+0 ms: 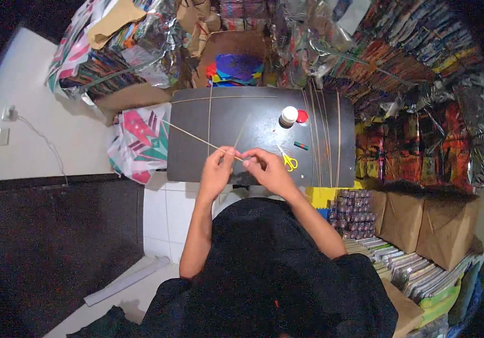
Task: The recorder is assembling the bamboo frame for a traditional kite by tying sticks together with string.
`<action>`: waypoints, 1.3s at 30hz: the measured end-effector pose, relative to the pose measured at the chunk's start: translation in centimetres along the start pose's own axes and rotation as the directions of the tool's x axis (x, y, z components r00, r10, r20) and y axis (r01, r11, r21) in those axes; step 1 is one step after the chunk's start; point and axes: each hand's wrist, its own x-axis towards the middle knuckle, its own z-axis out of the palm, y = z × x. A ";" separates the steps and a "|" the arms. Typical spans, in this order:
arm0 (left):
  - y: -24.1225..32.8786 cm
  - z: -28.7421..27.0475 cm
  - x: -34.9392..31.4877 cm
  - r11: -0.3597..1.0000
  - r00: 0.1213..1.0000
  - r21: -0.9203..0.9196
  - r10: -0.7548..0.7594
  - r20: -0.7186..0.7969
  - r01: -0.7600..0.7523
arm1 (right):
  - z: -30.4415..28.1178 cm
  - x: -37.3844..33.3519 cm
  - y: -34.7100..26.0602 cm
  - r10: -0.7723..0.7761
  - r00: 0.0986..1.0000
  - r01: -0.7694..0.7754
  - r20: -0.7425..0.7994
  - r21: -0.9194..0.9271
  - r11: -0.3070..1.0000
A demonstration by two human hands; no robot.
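A thin wooden stick [188, 132] slants from the upper left down into my hands at the table's near edge. My left hand [217, 170] pinches it between thumb and fingers. At the stick's lower end, my right hand [268, 170] is closed, with its fingertips pressed together close to the left ones; any small thing in them is hidden. A fainter thin line rises from between the hands, too blurred to name. To the right of my right hand lie yellow-handled scissors [290, 163] and a small dark green tube-shaped item [301, 145].
A dark table [188, 163] bears a white-lidded jar [289, 115], a red lid [302, 116] and several long thin sticks [338, 135]. Printed sheeting [137, 141] hangs by the left edge. Wrapped stacks [411, 50] crowd the back and right; brown paper packages [447, 231] stand lower right.
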 end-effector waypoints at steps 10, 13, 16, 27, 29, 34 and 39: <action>-0.6 -4.8 -2.7 0.976 0.997 -0.216 0.020 0.081 -0.002 | 0.9 0.3 -0.4 -0.113 0.988 0.110 -0.101 -0.028 0.993; -0.7 -5.6 -3.6 0.981 0.998 -0.191 0.036 0.043 -0.027 | 1.9 0.1 -1.6 -0.103 0.989 0.118 -0.105 0.146 0.982; -0.4 -6.2 -4.6 0.973 1.000 -0.229 0.001 0.021 0.004 | 3.0 0.3 -2.1 -0.113 0.979 0.154 -0.170 0.259 0.954; -0.6 -8.6 -7.6 0.948 0.998 -0.318 -0.009 -0.062 -0.011 | 4.8 2.2 -3.3 -0.126 0.979 0.149 -0.157 0.146 0.978; -0.6 -9.0 -7.9 0.959 0.998 -0.283 -0.010 -0.056 -0.007 | 5.5 2.2 -3.5 -0.140 0.986 0.151 -0.087 0.131 0.980; -0.3 -9.4 -8.2 0.961 0.999 -0.277 -0.006 -0.037 -0.004 | 8.1 1.7 -4.5 -0.084 0.994 0.064 0.071 0.242 0.968; 0.0 -9.4 -8.3 0.944 0.999 -0.328 0.012 -0.051 -0.028 | 9.2 1.3 -5.5 -0.074 0.988 0.039 0.135 0.251 0.967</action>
